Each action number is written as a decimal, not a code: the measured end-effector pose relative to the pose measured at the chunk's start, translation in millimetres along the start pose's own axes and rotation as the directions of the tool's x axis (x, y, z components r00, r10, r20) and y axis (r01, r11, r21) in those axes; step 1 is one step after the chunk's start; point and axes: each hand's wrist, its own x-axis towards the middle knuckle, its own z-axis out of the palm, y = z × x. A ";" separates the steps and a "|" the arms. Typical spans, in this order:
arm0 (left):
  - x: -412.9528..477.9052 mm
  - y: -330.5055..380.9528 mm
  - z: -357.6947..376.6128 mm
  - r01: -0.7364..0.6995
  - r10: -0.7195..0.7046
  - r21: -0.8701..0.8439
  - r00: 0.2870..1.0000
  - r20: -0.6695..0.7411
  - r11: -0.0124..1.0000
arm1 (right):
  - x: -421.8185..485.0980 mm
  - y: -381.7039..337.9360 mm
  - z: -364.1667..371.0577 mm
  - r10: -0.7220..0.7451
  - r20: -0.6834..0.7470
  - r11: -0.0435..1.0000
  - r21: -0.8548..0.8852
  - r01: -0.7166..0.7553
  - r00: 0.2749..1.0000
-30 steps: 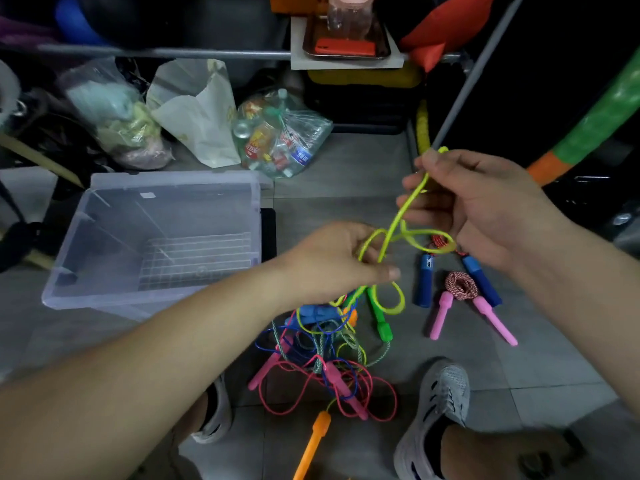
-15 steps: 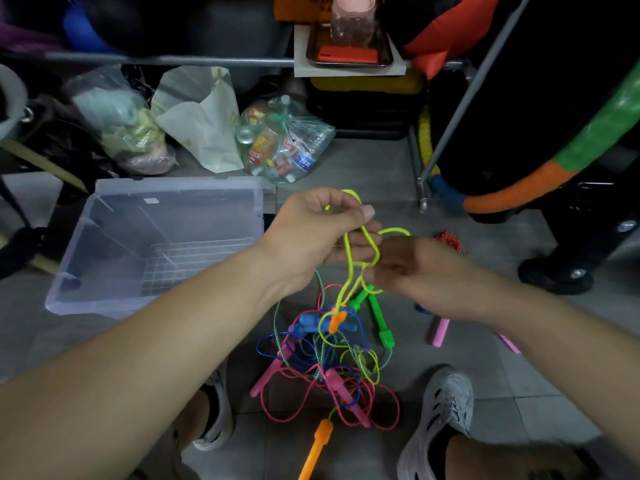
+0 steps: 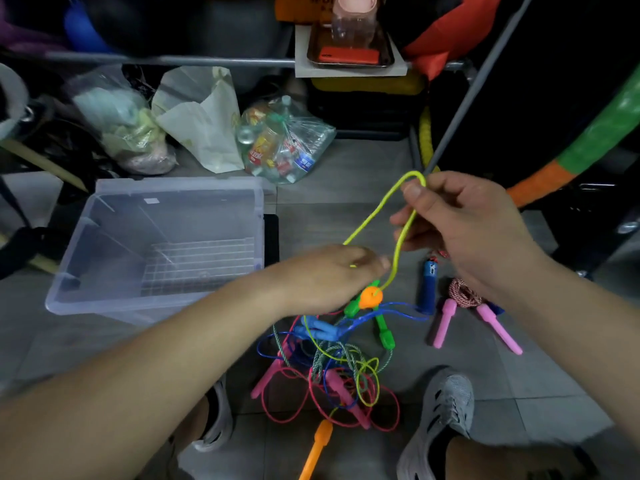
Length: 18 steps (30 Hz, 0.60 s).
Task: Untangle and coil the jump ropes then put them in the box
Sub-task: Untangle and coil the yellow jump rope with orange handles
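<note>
— Rope (image 3: 374,216), yellow and thin: light and limp by the look, probably slick plastic, with little risk of breaking. Raised to the right of the box (image 3: 180,184), bent into a tall loop.

— Held how?

— Pinched at the top of the loop between thumb and forefinger of the right hand (image 3: 467,230). Gripped lower down, it seems, in the curled left hand (image 3: 325,278) just right of the box, though blurred there. One end fixed in an orange handle (image 3: 370,296) over the tangle (image 3: 332,368).

— Best hold for coiling?

— Close to that handle, then hand over hand. Too floppy to push, so pull only, and slowly, to avoid tightening knots.

— Room?

— Bare floor (image 3: 346,174) right of the box, apart from the tangle and a coiled rope (image 3: 464,296) with pink handles farther right. Box open-topped and near; better to lift over its right rim than drag against it.
</note>
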 end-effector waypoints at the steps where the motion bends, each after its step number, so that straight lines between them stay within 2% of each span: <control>1: -1.0 0.5 4.1 -0.044 0.044 -0.063 0.999 0.012 0.997 | 0.6 -1.3 0.5 0.016 0.006 0.999 0.049 -0.016 1.000; 4: -1.8 3.1 6.5 -0.102 0.114 -0.375 0.993 0.009 0.921 | 3.0 -5.0 0.1 0.068 0.000 0.983 0.171 -0.067 0.998; 9: -4.2 11.3 -6.6 -0.210 0.158 -0.502 0.977 -0.145 0.839 | 9.6 -1.6 -8.7 0.109 -0.103 0.982 0.166 -0.091 0.989; 12: -4.0 13.3 -20.4 -0.251 0.124 -0.665 0.965 -0.233 0.704 | 8.5 -4.2 -9.0 0.188 -0.056 0.980 0.071 -0.184 0.981; 14: -6.1 15.6 -29.1 -0.261 0.118 -0.768 0.964 -0.239 0.584 | 6.0 -3.3 -9.7 0.239 0.008 0.967 -0.088 -0.238 0.971; 15: -6.6 16.0 -32.0 -0.252 0.118 -0.804 0.967 -0.224 0.538 | 4.6 -0.5 -11.0 0.222 0.045 0.945 -0.256 -0.203 0.974; 16: -7.2 16.5 -33.7 -0.240 0.123 -0.832 0.971 -0.206 0.499 | 3.3 2.8 -13.6 0.162 0.086 0.872 -0.479 -0.102 0.983; 17: -6.9 16.2 -34.3 -0.231 0.133 -0.854 0.973 -0.190 0.466 | 3.6 7.1 -17.4 0.094 0.150 0.729 -0.683 0.034 0.984; 18: -7.1 16.6 -34.7 -0.226 0.150 -0.873 0.973 -0.178 0.432 | 4.3 11.5 -20.5 0.054 0.199 0.563 -0.815 0.134 0.979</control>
